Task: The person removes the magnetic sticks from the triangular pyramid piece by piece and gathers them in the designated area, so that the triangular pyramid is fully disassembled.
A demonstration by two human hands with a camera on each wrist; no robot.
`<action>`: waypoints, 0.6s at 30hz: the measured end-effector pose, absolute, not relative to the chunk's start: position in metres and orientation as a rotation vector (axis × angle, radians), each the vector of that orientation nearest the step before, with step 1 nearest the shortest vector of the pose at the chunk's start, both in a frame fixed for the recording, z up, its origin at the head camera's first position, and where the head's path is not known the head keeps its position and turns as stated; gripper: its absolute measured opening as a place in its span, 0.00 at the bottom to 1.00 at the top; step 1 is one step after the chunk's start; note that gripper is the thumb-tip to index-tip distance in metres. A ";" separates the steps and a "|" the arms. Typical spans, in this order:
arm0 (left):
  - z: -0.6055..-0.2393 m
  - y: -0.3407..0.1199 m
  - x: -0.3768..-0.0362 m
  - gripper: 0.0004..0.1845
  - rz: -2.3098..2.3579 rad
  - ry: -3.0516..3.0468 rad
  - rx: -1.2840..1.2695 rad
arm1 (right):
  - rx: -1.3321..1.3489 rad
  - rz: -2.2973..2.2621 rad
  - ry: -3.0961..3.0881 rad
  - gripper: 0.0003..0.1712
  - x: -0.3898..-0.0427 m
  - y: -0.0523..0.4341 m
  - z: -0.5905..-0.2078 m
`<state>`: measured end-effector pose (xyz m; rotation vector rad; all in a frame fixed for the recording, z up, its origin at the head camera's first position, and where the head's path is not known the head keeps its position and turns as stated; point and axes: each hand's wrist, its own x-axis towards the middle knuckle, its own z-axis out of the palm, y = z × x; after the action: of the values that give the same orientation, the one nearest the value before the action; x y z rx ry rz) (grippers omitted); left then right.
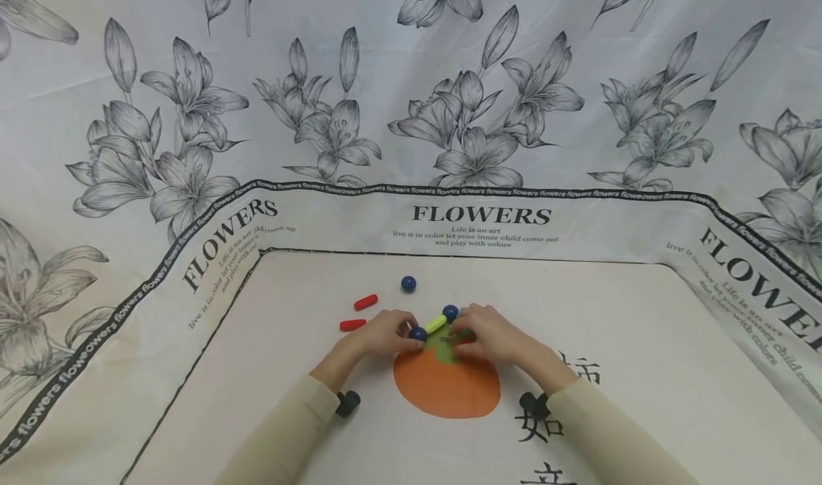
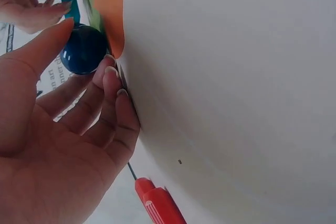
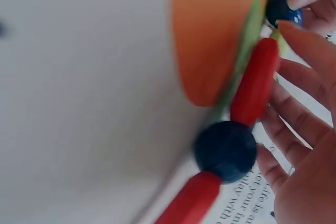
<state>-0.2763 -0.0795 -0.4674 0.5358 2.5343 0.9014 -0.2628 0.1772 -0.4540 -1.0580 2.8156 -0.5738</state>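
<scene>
My left hand (image 1: 385, 332) pinches a glossy blue ball (image 2: 84, 48) between thumb and fingers, over the printed green leaf (image 1: 443, 348). A yellow-green rod (image 1: 436, 324) runs from that ball to a second blue ball (image 1: 451, 313). On the other side, my right hand (image 1: 491, 334) has its fingers curled about a red rod (image 3: 255, 80), thumb tip at the rod's upper end. In the right wrist view, another blue ball (image 3: 226, 150) sits at this rod's lower end, followed by one more red rod (image 3: 191, 200). My right hand hides much of these pieces from the head view.
Two loose red rods (image 1: 366, 302) lie left of the hands, and a loose blue ball (image 1: 408, 284) is farther back. An orange fruit print (image 1: 446, 389) and black characters (image 1: 539, 424) mark the pale tabletop. Behind it stands flower-printed cloth (image 1: 475, 135).
</scene>
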 end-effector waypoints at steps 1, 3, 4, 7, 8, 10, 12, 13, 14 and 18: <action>-0.468 -0.079 -0.277 0.20 0.903 2.531 0.538 | -1.062 -0.599 2.805 0.14 -0.265 0.176 -0.451; -0.469 -0.079 -0.278 0.19 0.904 2.522 0.544 | -1.065 -0.645 2.782 0.15 -0.270 0.172 -0.445; -0.470 -0.080 -0.277 0.19 0.903 2.515 0.540 | -1.063 -0.667 2.771 0.16 -0.271 0.170 -0.443; -0.472 -0.080 -0.275 0.18 0.911 2.501 0.530 | -1.044 -0.678 2.780 0.20 -0.277 0.162 -0.439; -0.472 -0.080 -0.275 0.18 0.913 2.504 0.531 | -1.034 -0.669 2.790 0.21 -0.279 0.160 -0.438; -0.471 -0.080 -0.275 0.17 0.921 2.512 0.529 | -1.015 -0.651 2.805 0.22 -0.285 0.156 -0.436; -0.469 -0.079 -0.276 0.17 0.925 2.519 0.537 | -0.994 -0.637 2.800 0.21 -0.290 0.152 -0.436; -0.468 -0.079 -0.276 0.17 0.920 2.521 0.535 | -0.990 -0.634 2.788 0.21 -0.292 0.151 -0.436; -0.468 -0.079 -0.277 0.18 0.913 2.522 0.537 | -0.989 -0.633 2.776 0.21 -0.294 0.150 -0.437; -0.467 -0.079 -0.277 0.18 0.894 2.518 0.526 | -0.998 -0.640 2.724 0.19 -0.299 0.144 -0.439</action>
<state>-0.2774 -0.0793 -0.4670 0.5265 2.5183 0.8937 -0.2986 0.1438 -0.4394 -0.9980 2.7243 -0.6398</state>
